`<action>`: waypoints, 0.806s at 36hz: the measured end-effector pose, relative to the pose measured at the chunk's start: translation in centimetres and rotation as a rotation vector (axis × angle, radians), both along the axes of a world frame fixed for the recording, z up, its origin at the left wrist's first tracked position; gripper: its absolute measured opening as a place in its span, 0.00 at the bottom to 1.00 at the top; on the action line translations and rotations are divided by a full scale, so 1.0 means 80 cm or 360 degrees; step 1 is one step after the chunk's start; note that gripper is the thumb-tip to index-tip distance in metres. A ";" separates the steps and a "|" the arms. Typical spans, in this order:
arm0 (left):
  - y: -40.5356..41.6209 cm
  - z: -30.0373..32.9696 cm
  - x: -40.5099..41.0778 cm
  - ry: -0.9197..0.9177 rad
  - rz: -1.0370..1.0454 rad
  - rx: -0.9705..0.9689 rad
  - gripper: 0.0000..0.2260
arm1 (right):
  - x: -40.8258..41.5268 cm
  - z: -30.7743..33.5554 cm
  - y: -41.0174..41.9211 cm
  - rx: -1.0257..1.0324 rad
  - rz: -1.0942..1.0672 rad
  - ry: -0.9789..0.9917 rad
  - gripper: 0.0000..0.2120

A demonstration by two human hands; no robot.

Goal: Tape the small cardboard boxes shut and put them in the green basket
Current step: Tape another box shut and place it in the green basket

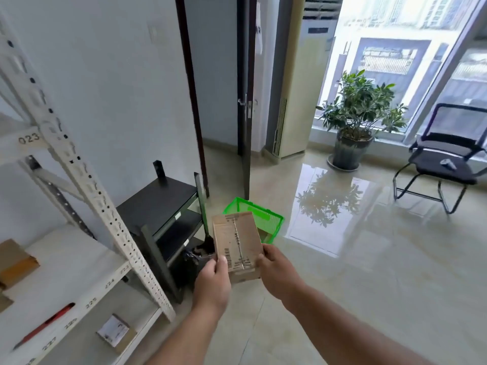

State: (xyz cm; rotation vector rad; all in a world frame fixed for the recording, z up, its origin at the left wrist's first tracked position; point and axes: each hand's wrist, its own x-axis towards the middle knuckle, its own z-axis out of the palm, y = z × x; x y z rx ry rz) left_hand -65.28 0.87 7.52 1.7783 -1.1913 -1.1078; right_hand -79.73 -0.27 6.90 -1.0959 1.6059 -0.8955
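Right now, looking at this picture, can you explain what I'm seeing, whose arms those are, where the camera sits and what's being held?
There is no machine here. A person wears a wide-angle camera on the head, so you look forward and down along their own two bare arms. That is the only view.

The left hand and the right hand together hold a small cardboard box by its near end, with a line of tape along the top seam. Beyond it, on the shiny tiled floor, stands the green basket; the box partly hides it.

At the left is a white metal shelf with another small box, a red-handled tool and more cardboard. Further back are a potted plant and a black chair.
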 end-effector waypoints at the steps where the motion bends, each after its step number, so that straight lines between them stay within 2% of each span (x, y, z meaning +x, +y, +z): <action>1: -0.003 0.003 -0.011 0.0015 -0.0001 -0.0005 0.12 | -0.011 0.002 -0.003 0.0005 -0.0001 0.0038 0.14; 5: -0.020 0.005 -0.055 0.0064 -0.0005 -0.0013 0.12 | -0.055 0.007 -0.017 0.0019 -0.0035 0.0044 0.14; 15: -0.080 -0.014 -0.126 -0.0019 -0.0035 0.0040 0.13 | -0.128 -0.021 -0.075 0.0082 -0.0073 0.0114 0.14; 20: -0.133 -0.024 -0.158 -0.0028 -0.0001 0.0078 0.15 | -0.168 -0.036 -0.133 0.0081 -0.0046 0.0144 0.16; 29: -0.256 -0.013 -0.207 0.0135 0.0039 -0.0014 0.15 | -0.224 -0.020 -0.270 0.0037 0.0030 0.0223 0.16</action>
